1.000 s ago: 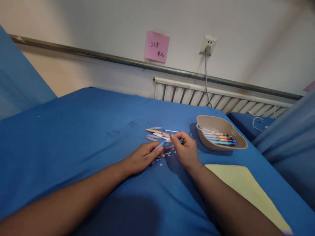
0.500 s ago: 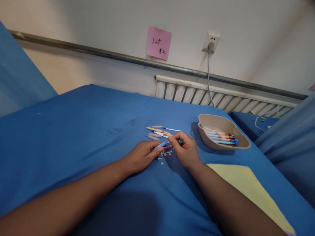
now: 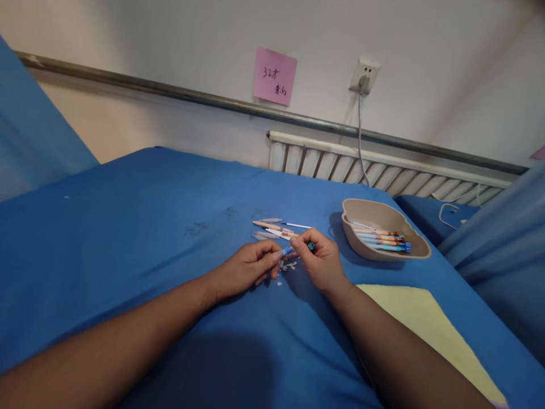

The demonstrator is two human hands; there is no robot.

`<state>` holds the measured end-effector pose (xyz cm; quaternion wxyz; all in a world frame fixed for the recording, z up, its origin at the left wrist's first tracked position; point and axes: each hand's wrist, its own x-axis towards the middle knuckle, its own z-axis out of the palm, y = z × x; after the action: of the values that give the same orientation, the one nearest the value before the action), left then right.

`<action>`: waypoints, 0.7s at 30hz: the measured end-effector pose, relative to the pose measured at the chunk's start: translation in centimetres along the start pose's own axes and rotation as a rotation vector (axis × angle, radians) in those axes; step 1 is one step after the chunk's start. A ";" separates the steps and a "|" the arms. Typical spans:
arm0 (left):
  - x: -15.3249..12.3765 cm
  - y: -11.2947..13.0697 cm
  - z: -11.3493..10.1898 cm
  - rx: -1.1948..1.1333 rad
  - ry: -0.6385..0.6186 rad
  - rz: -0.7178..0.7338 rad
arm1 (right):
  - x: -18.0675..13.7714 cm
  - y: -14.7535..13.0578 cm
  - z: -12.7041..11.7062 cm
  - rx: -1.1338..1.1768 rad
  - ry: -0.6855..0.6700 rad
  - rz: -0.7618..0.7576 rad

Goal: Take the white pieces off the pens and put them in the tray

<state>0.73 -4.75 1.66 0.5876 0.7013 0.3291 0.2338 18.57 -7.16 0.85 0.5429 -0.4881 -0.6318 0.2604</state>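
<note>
My left hand is closed around a light-blue pen, thumb along its barrel. From the other side my right hand pinches the pen's right end, where a dark teal piece shows past the fingers. Most of the pen is hidden by the hands. Small white bits lie on the blue cloth just below the pen. Behind the hands lie an orange pen barrel, several clear and grey pen parts, and a thin white refill.
A beige tray with several orange and blue pens stands to the right. A yellow cloth lies in front of it. Blue cloth covers the table, and a radiator runs along the wall behind.
My left hand has slid right along the pen, so less of the barrel shows, and its lower fingers have come into view beneath. My right hand stays nearly in place.
</note>
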 end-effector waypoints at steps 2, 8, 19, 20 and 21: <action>0.0 0.0 0.0 0.006 -0.004 0.009 | 0.0 0.0 0.0 0.002 -0.006 -0.002; 0.1 -0.1 -0.2 -0.016 -0.008 -0.013 | 0.1 0.4 0.2 0.069 -0.032 0.052; 0.5 -0.4 -0.7 -0.029 0.039 -0.057 | 0.4 0.9 0.1 0.472 -0.066 0.347; 0.5 -0.5 -0.7 -0.031 0.043 -0.061 | 0.5 1.0 0.1 0.523 -0.058 0.390; 0.6 -0.5 -0.7 -0.033 0.048 -0.064 | 0.7 1.1 0.1 0.565 -0.051 0.432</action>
<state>0.49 -3.77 1.25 0.5984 0.6747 0.3614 0.2370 18.93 -6.09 0.17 0.5728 -0.4343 -0.4305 0.5458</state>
